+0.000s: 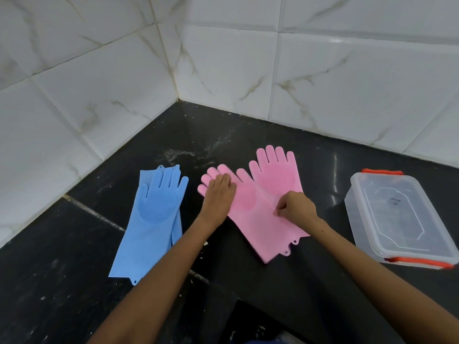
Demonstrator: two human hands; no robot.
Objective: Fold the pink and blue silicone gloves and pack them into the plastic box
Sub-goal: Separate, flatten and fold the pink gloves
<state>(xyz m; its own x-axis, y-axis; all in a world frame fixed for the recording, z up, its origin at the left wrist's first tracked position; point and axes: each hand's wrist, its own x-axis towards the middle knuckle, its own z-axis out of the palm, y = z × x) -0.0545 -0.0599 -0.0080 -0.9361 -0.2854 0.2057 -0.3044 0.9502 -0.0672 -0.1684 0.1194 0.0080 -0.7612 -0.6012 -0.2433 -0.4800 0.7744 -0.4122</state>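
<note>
Two pink silicone gloves (258,214) lie flat and overlapping on the black counter, fingers pointing away from me. My left hand (218,197) presses on the fingers of the left pink glove. My right hand (295,207) pinches the edge of a pink glove near its middle. Two blue gloves (154,219) lie stacked to the left, untouched. The clear plastic box (402,219) with orange clips stands at the right with its lid on.
The black counter (248,145) meets white marble-tiled walls (99,95) in a corner behind the gloves. A pale seam crosses the counter at the lower left. White smears mark the counter near the corner.
</note>
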